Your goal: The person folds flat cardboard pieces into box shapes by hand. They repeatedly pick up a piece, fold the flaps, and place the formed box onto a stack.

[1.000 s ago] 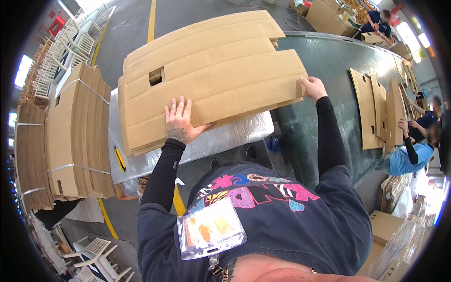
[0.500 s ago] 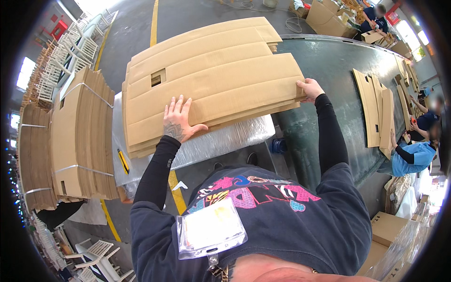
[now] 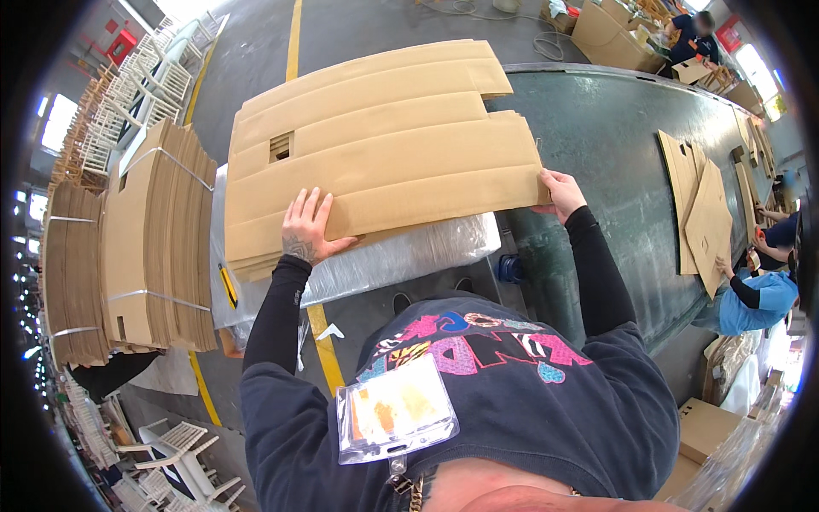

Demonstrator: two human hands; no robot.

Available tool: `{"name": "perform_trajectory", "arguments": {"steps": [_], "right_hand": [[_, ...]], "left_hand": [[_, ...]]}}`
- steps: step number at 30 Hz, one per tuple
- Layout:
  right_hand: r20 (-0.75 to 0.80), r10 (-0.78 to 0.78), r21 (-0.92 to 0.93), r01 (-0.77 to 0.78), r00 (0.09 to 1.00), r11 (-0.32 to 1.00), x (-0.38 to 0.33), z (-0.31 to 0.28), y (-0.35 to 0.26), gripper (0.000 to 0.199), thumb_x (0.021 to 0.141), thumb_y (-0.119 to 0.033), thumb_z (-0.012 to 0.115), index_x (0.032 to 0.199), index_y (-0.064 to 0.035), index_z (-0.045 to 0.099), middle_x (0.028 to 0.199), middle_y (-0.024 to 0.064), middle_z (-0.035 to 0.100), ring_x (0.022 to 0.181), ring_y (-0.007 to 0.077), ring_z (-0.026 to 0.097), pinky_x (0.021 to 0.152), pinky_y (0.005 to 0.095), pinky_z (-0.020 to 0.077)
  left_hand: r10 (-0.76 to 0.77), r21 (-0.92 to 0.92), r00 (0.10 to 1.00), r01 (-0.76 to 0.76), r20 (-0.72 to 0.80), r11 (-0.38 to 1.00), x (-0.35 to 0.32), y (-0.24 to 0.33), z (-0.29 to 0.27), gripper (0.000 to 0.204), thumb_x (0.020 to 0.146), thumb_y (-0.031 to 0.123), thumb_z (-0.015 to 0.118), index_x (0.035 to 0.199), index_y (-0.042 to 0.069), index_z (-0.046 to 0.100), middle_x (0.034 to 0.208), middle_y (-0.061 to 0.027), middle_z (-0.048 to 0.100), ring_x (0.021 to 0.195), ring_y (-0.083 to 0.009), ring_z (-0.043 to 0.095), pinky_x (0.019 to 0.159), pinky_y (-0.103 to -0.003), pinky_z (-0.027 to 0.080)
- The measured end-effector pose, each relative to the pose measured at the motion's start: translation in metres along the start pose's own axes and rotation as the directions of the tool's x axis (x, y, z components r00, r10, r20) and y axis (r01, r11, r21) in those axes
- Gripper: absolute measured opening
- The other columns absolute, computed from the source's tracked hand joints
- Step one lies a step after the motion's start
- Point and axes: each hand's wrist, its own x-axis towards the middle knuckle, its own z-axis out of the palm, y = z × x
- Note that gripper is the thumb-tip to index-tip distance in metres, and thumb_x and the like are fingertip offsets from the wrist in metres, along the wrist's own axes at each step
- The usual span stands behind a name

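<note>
Flat on a plastic-wrapped pallet load (image 3: pixel 401 256) lies a creased corrugated cardboard sheet (image 3: pixel 384 154) with a square cutout. Left hand (image 3: pixel 305 229) presses it, fingers spread; right hand (image 3: pixel 559 192) pinches its right edge beside the smooth grey table (image 3: pixel 614 145).

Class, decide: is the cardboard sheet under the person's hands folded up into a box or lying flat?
Flat. The cardboard sheet lies spread on its stack, creases unfolded, no walls raised.
</note>
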Motion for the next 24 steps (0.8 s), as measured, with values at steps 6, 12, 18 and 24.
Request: {"name": "perform_trajectory", "arguments": {"steps": [6, 12, 18, 24], "right_hand": [[-0.202, -0.263, -0.206, 0.222, 0.943, 0.953, 0.016, 0.030, -0.008, 0.032, 0.104, -0.032, 0.048, 0.115, -0.0050, 0.061, 0.094, 0.0085, 0.066, 0.081, 0.0215, 0.070, 0.053, 0.0376, 0.0601], [-0.243, -0.386, -0.516, 0.218, 0.890, 0.828, 0.044, 0.000, -0.010, 0.037, 0.102, -0.037, 0.052, 0.099, -0.0025, 0.067, 0.075, 0.0094, 0.065, 0.068, 0.0213, 0.069, 0.047, 0.0341, 0.0531], [-0.134, -0.119, 0.102, 0.133, 0.984, 0.986, 0.025, 0.033, -0.036, 0.039, 0.104, -0.041, 0.052, 0.104, -0.0053, 0.067, 0.085, 0.0034, 0.066, 0.078, 0.0157, 0.066, 0.061, 0.0353, 0.0572], [-0.161, -0.215, 0.043, 0.225, 0.963, 0.974, 0.054, 0.006, -0.053, 0.041, 0.102, -0.043, 0.054, 0.110, -0.0036, 0.064, 0.092, 0.0073, 0.067, 0.077, 0.0191, 0.068, 0.059, 0.0365, 0.0579]], "left_hand": [[-0.041, 0.014, 0.999, 0.041, 0.008, 0.999, 0.002, 0.014, 0.003, 0.098, 0.072, 0.067, 0.073, 0.145, 0.007, 0.048, 0.150, -0.0199, 0.044, 0.141, -0.0393, 0.039, 0.114, -0.056, 0.032], [-0.055, 0.011, 0.998, 0.055, 0.011, 0.998, 0.025, 0.017, 0.008, 0.103, 0.074, 0.064, 0.075, 0.153, 0.010, 0.037, 0.158, -0.0184, 0.033, 0.148, -0.0393, 0.027, 0.117, -0.062, 0.022], [-0.015, 0.231, 0.998, 0.027, -0.054, 0.973, 0.010, -0.005, -0.002, 0.070, 0.074, 0.007, 0.065, 0.143, 0.009, 0.051, 0.142, -0.0160, 0.055, 0.130, -0.0379, 0.053, 0.106, -0.052, 0.045], [0.020, 0.207, 0.998, -0.009, -0.054, 0.978, 0.030, 0.016, -0.024, 0.069, 0.066, 0.011, 0.071, 0.133, 0.007, 0.059, 0.130, -0.0134, 0.062, 0.117, -0.0345, 0.062, 0.095, -0.046, 0.053]]}}
